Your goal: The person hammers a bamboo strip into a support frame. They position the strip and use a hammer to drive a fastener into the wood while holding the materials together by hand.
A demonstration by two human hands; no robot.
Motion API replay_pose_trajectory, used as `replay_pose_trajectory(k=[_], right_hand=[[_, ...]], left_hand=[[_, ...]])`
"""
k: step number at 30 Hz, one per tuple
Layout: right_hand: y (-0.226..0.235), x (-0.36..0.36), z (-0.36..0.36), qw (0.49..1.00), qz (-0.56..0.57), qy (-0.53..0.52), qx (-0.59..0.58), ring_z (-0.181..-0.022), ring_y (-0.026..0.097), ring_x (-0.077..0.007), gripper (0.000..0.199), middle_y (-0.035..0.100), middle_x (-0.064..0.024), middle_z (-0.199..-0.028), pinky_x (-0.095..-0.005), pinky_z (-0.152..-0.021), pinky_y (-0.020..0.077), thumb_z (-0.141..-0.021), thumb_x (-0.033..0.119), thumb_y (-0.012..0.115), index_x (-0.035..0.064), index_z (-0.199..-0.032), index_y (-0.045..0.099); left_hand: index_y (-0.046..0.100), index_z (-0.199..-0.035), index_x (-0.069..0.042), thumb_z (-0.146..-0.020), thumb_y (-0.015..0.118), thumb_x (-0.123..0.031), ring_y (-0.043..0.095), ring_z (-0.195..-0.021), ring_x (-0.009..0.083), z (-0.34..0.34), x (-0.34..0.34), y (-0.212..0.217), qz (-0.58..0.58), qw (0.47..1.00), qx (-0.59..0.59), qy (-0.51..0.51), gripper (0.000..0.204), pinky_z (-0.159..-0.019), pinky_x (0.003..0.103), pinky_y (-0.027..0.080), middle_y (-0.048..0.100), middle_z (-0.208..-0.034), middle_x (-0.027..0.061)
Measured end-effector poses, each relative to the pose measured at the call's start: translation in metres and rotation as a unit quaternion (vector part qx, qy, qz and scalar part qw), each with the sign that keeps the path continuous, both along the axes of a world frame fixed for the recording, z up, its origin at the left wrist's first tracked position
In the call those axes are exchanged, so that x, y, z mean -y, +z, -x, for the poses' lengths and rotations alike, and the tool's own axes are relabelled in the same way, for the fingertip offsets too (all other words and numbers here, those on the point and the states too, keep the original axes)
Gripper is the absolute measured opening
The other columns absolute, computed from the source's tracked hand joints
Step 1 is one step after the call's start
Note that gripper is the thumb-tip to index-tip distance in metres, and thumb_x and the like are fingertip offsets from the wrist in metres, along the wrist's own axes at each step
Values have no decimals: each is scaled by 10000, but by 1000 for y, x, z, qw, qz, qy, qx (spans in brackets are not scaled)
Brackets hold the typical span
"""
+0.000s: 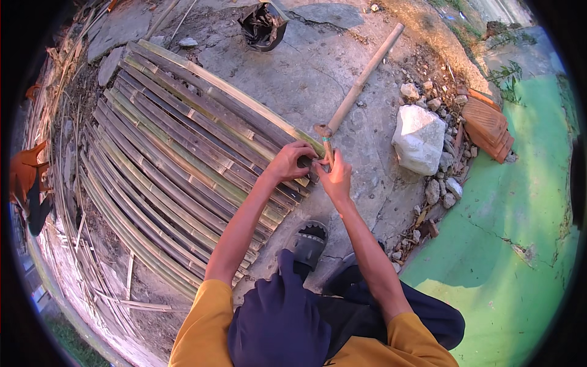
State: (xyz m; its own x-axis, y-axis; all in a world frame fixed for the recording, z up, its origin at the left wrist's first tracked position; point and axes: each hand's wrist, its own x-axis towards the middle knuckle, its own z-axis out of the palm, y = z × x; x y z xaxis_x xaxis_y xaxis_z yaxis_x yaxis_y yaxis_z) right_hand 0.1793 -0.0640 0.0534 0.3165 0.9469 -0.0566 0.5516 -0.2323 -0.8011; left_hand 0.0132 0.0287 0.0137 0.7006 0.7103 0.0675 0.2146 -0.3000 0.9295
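Observation:
Split bamboo slats [177, 147] lie side by side in a wide panel on the ground, left of centre. At the panel's right end, my left hand [292, 163] rests over the slat ends with its fingers curled and pinched together. Whatever is between those fingertips is too small to make out. My right hand [337, 178] is closed on the wooden handle of a small hammer [327, 147], whose brownish head points away from me. Both hands' fingertips nearly meet above the outermost slats.
A bamboo pole [367, 76] lies beyond my hands, and a black plastic bag [263, 27] stands at the far side. To the right are a white rock [419, 139], rubble, and stacked orange tiles [487, 127] beside a green-painted surface [489, 244]. My sandalled foot [307, 243] is near the panel.

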Motion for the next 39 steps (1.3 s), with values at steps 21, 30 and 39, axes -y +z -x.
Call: replay_pose_trajectory(k=[21,30,39], right_hand=[[4,14,-3,999,26,-37,-30,-615,645,-393,333,682,-178,-760,-458,-577,475,-923,221,806,13,-990,555],[21,72,-12,999,37,27,-11,-744,644,-511,259,637,-272,-779,-565,-633,460,-1105,247,504,-1,-1145,568],[24,84,10,996,81,23,30,-783,648,-537,244,656,-300,-814,-603,-643,463,-1108,231,495,3,-1182,545]], left_hand=[[742,-872,-26,-700,863,-30,724,-938,287,-8,19,-20,-34,996,13,77,210,-812,379,581,725,-1014,77],[743,-867,-38,-722,878,-81,716,-952,278,-8,21,-19,-49,996,-11,71,203,-829,383,575,725,-1013,58],[703,-850,-31,-717,818,-56,687,-967,310,-12,21,-22,-26,997,-14,77,178,-862,394,558,706,-1008,56]])
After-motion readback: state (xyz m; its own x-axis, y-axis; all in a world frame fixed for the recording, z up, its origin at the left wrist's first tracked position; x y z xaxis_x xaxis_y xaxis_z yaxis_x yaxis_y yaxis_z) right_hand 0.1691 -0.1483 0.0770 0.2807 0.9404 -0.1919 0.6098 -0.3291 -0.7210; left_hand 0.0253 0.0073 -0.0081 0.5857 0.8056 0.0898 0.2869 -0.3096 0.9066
